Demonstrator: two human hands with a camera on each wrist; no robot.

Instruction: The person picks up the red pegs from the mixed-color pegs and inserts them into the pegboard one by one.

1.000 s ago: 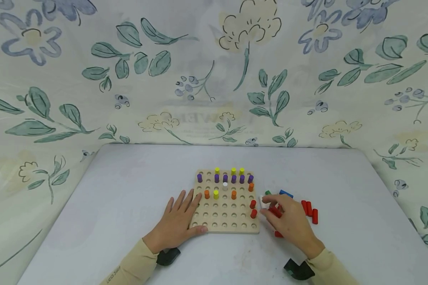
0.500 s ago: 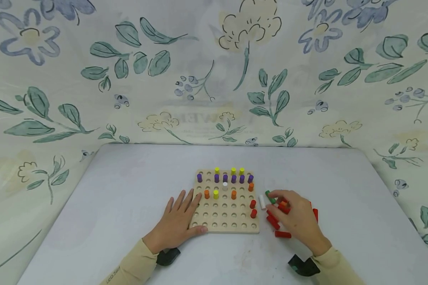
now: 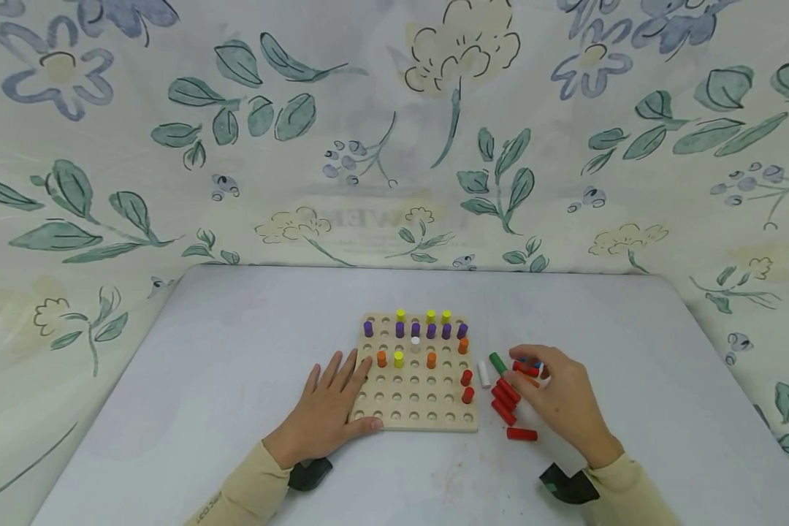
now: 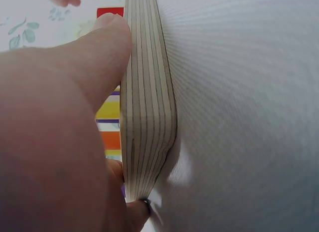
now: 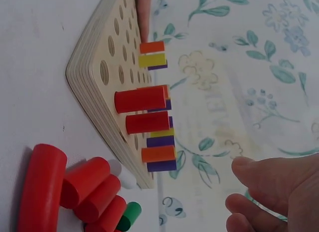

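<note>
My left hand (image 3: 325, 409) rests spread at the left side of a wooden pegboard (image 3: 414, 424), its thumb at the near edge. In the left wrist view the thumb (image 4: 112, 35) lies against the layered board edge. Upright pegs stand in the board, among them a red peg (image 3: 467, 395), a purple peg (image 3: 368, 329) and a white peg (image 3: 415, 344). My right hand (image 3: 565, 398) hovers over loose pegs right of the board, thumb and index apart around a red peg (image 3: 524, 368). The right wrist view shows nothing between the thumb and fingers.
Loose on the white table (image 3: 237, 329) lie a white peg (image 3: 483, 374), a green peg (image 3: 497, 363) and several red pegs (image 3: 522, 434). Orange and blue ones peek out beneath my right hand. A floral cloth (image 3: 368, 146) hangs behind the table.
My right hand has shifted right over the loose pegs, uncovering the green peg and red ones at its left while hiding red ones at its right. The left hand and board stay put.
</note>
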